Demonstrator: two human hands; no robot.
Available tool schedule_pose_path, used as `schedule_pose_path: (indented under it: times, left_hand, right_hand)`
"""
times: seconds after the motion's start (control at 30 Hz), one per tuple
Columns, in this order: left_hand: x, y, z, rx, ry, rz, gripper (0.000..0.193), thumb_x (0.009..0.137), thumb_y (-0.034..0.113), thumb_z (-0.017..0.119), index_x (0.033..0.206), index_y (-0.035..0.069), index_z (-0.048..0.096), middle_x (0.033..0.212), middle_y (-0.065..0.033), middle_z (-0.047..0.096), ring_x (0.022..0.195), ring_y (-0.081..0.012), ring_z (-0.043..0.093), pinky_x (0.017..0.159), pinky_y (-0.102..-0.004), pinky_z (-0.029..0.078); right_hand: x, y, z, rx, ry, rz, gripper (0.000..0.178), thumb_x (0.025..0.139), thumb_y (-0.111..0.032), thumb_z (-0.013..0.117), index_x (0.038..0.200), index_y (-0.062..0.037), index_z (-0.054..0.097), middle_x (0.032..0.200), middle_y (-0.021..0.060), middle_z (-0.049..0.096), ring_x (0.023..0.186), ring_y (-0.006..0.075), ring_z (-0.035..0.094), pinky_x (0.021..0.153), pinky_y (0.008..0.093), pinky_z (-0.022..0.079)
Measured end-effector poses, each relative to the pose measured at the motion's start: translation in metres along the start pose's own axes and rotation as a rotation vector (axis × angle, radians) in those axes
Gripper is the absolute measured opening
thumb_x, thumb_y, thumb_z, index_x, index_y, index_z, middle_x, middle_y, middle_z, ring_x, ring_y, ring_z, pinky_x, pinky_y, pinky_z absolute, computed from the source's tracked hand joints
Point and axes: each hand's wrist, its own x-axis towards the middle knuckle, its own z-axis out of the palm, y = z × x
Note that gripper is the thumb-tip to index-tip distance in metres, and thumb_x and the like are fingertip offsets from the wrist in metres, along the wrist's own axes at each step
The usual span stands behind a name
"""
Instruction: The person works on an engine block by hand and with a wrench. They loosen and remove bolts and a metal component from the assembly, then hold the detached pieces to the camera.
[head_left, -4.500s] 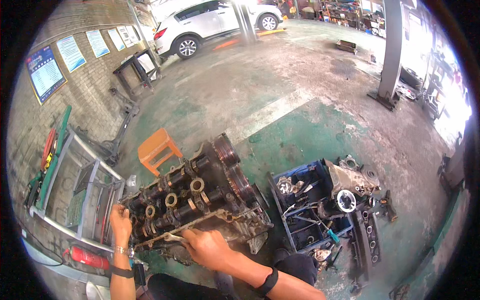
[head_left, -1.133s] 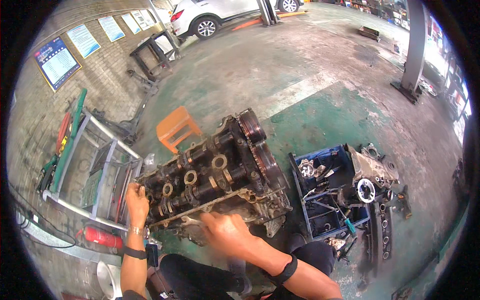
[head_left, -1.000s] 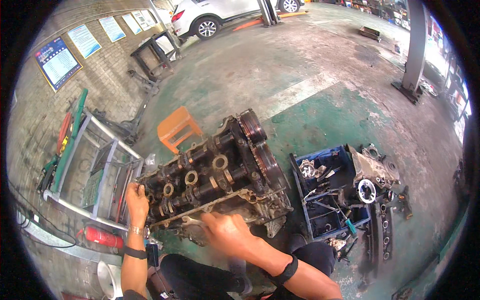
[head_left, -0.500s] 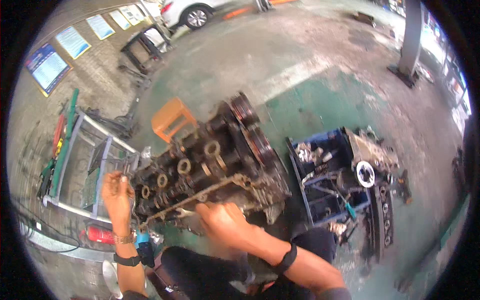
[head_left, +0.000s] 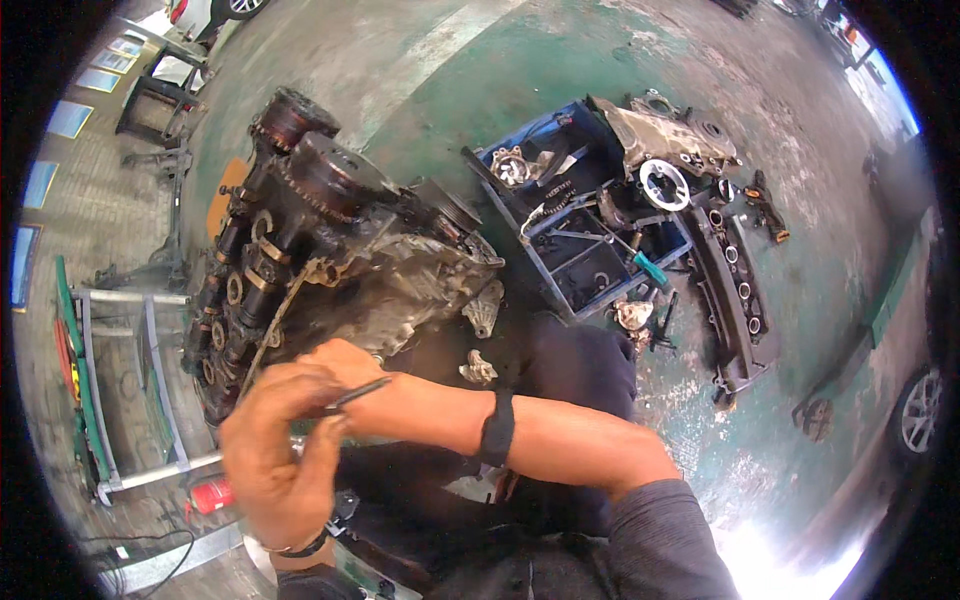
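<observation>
Pinching: left hand [head_left: 275, 440] has a thin dark rod [head_left: 362, 393] between thumb and fingertips, lower left of frame; rod tip points right, passing in front of the other wrist.
Right hand: [head_left: 342, 362] mostly hidden behind the left, near the engine's lower edge. Can't tell if its fingers are closed or on what.
Just changed: a second ago left was on the engine's left end; now it's off, holding the rod. View has swung too, so the engine sits further left.
Wrench: showed at the right hand half a second ago, out of sight now. Can't say if it's still held.
Upshot: left no longer has contact with that end; looks like attention has shifted from engine to rod.
Engine: [head_left: 385, 300] upper left to left-centre, lying tilted, camshaft side facing left.
Engine look: oily, near-black on top; tan bands [head_left: 270, 248] along the shafts, two big toothed wheels [head_left: 342, 178] at the upper end, dull grey-brown casting on the near flank.
Blue crate: [head_left: 612, 297] upper centre-right, apart from the engine; loose parts and a teal-handled tool [head_left: 650, 268] in or over it.
</observation>
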Motion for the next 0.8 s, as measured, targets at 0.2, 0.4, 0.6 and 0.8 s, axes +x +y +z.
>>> schedule_pose_path:
  times: [0.2,0.4,0.6,0.8]
  left_hand:
    - [0.019,0.01,0.045,0.041,-0.314,0.121,0.025,0.073,-0.012,0.059,0.096,-0.004,0.06,0.09,-0.0178,0.063,0.081,-0.0294,0.064,0.071,-0.0329,0.051]
    - [0.035,0.01,0.101,-0.107,-0.479,0.102,0.043,0.075,-0.011,0.059,0.116,-0.007,0.051,0.111,-0.0245,0.057,0.092,-0.0336,0.064,0.075,-0.0371,0.053]
    - [0.037,0.003,0.111,-0.183,-0.433,0.035,0.066,0.078,-0.008,0.06,0.139,-0.007,0.033,0.138,-0.0218,0.043,0.116,-0.0329,0.056,0.082,-0.0361,0.054]
    - [0.033,0.003,0.079,-0.37,-0.183,-0.01,0.058,0.079,0.0,0.066,0.132,-0.007,0.043,0.133,-0.0246,0.047,0.104,-0.0348,0.062,0.075,-0.034,0.054]
  right_hand:
    - [-0.024,-0.002,0.0,-0.139,0.428,-0.099,0.01,0.07,-0.012,0.061,0.078,-0.0058,0.059,0.069,0.0125,0.058,0.069,0.0282,0.061,0.057,0.0445,0.044]
    - [-0.016,0.001,-0.001,-0.439,0.193,0.158,0.012,0.071,-0.013,0.061,0.078,-0.0047,0.061,0.061,0.0105,0.057,0.059,0.0278,0.061,0.05,0.0399,0.045]
    - [-0.013,0.004,-0.015,-0.482,0.164,0.115,0.006,0.07,-0.012,0.059,0.073,-0.0073,0.059,0.061,0.0104,0.057,0.052,0.0282,0.06,0.049,0.0412,0.05]
    - [-0.027,-0.006,-0.029,-0.723,0.136,0.121,0.007,0.075,-0.016,0.056,0.075,-0.0092,0.06,0.063,0.0096,0.057,0.054,0.0297,0.059,0.053,0.041,0.051]
